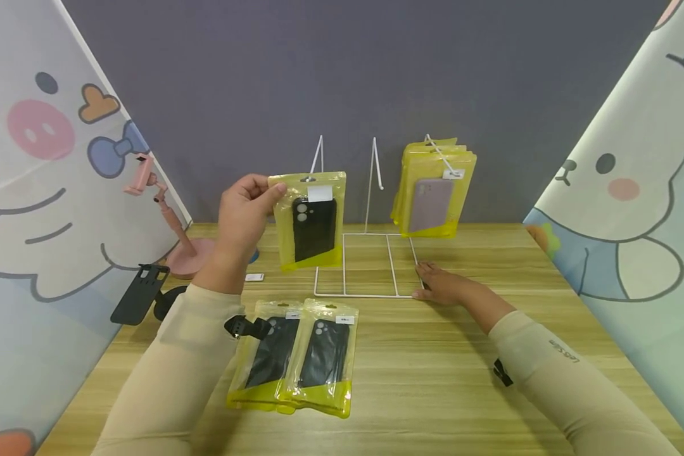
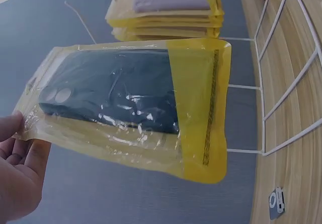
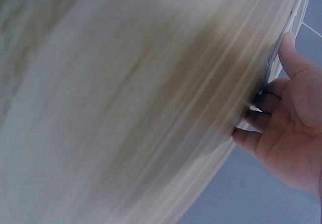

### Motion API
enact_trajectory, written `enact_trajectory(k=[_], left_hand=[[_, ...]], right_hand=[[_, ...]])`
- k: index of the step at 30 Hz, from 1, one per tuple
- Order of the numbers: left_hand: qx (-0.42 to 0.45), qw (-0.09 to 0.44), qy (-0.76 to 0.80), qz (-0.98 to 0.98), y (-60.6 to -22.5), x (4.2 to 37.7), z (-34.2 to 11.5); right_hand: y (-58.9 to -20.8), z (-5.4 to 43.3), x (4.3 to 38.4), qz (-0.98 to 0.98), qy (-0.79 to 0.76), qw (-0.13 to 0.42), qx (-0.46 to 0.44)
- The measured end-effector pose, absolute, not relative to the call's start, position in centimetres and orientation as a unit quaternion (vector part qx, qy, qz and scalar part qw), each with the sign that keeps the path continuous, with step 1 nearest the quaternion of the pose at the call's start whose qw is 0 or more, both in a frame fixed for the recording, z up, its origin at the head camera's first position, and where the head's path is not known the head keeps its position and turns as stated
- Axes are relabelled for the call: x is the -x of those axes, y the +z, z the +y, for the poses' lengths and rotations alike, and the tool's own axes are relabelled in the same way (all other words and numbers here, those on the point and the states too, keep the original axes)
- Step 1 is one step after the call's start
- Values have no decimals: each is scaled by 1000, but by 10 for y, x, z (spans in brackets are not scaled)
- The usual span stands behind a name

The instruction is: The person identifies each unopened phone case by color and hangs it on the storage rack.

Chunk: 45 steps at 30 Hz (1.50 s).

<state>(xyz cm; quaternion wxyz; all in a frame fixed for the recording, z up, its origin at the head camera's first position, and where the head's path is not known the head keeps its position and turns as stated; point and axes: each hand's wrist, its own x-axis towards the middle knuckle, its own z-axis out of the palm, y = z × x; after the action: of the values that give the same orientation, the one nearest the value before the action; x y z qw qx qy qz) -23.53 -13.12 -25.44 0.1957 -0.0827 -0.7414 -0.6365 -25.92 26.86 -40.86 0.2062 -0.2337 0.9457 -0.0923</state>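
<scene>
My left hand [image 1: 244,212] pinches the upper left corner of a yellow-clear pouch [image 1: 285,237] with a black phone case [image 1: 315,237] inside. The pouch hangs upright, its punched hole overlapping the left hook [image 1: 316,152] of a white wire display rack [image 1: 370,296]. In the left wrist view, the same pouch [image 2: 201,108] fills the middle, thumb and fingers at its corner. Low on the right, my right hand [image 1: 447,285] rests at the rack base's front right corner, its fingers on the side wire. The right wrist view shows that hand [image 3: 297,118] with fingertips against the tabletop.
Several pouches with a lilac phone case [image 1: 431,204] in front hang on the right hook. The middle hook [image 1: 378,164] is bare. Two pouched black cases [image 1: 323,354] lie overlapping on the table. At left stand a pink stand [image 1: 173,221] and a black phone-shaped holder [image 1: 139,294].
</scene>
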Motion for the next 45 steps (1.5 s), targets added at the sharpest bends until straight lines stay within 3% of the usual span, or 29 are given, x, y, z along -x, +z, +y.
enact_trajectory(k=[8, 19, 27, 38, 45], left_hand=[[55, 157, -679, -715, -255, 273, -122], [12, 154, -705, -693, -250, 335, -114], [-13, 168, -678, -716, -253, 357, -110], [-10, 138, -648, -749, -260, 332, -127], [17, 98, -557, -825, -299, 296, -134]], right_hand=[[-410, 270, 259, 946, -93, 199, 237], [-408, 266, 260, 946, -92, 200, 237], [-405, 264, 258, 946, -93, 204, 234], [-406, 267, 260, 945, -86, 210, 235], [-409, 266, 260, 946, -85, 207, 235]])
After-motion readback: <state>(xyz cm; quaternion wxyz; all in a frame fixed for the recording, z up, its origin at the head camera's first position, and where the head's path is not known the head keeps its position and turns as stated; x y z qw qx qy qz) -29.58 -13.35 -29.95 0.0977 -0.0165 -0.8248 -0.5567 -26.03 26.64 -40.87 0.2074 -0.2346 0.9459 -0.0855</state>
